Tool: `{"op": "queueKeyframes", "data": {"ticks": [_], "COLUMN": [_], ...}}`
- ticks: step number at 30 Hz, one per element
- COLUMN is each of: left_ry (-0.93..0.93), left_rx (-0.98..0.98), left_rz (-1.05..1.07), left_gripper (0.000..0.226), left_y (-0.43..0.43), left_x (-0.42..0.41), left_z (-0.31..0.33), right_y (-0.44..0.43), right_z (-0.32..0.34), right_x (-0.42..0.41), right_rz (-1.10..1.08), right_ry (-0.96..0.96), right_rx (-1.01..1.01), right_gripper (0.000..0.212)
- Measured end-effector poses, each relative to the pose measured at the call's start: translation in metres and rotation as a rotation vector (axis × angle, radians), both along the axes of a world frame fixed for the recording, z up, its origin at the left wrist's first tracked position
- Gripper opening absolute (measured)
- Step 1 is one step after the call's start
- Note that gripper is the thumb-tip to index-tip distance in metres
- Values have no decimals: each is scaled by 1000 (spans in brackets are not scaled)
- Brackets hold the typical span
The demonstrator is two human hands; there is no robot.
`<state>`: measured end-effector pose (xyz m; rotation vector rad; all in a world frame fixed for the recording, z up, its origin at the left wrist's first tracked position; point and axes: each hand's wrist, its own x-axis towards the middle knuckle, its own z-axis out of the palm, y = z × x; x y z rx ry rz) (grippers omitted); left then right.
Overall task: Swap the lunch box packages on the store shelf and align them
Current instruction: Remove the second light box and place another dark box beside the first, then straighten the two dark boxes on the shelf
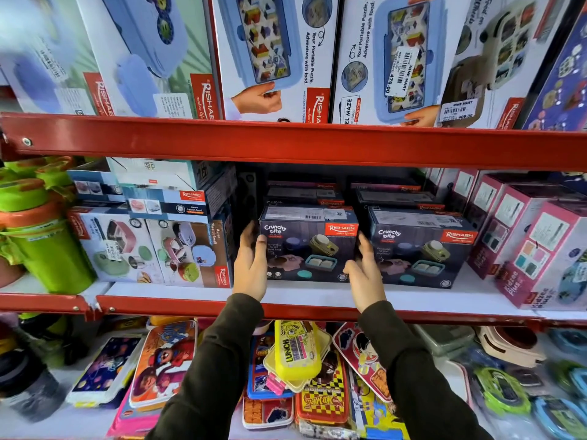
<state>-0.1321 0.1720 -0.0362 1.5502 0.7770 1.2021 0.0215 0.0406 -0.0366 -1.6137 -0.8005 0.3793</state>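
Two dark blue "Crunchy bite" lunch box packages stand side by side on the middle shelf. The left package point(309, 246) is between my hands. My left hand point(252, 265) lies flat against its left side, fingers reaching behind the edge. My right hand point(365, 269) presses its right front corner, in the gap beside the right package point(419, 250). More of the same boxes are stacked behind both. The package rests on the white shelf board point(317, 293).
Left of the gap stand Rishabh boxes with pastel lunch sets point(187, 249) and green containers point(47, 249). Pink boxes point(533, 249) fill the right end. Tall boxes line the upper shelf above the red rail point(286, 144). Loose lunch boxes point(297, 350) crowd the lower shelf.
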Motion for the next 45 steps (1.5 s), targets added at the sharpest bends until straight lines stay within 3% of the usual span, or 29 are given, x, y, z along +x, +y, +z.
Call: {"op": "queueKeyframes", "data": {"ticks": [13,26,30,33,39,42,45], "left_ry": [-96,-72,-65,-85,-106,-167,-151], "left_rx": [-25,69,109,208,361,232,90], "left_rz": [-67,-24,160,293,74,-150,-245], "left_gripper": [49,45,51,39,34,46,56], "left_y": [-27,-52,-68,-97,-165,-190,-195], "left_x": [-32,-58,-46,-27,43,87,133], "left_z": [-13,-24,-24,-26,-22,-11,-5], "right_y": [-30,-52,-60,-75,-110,-124,-130], "right_z": [-8,-18,-17,-17,-13,-8,-2], "right_x": [-22,-44,-44,-27,37,69,102], "right_rz": [-21,-111,-117,-160,-256,-292,-291], "right_ry": [208,123,108,125,73,87,99], "right_rx": [240,250,269,296,338,342,370], "right_gripper": [42,42,56,59,60,65,61]}}
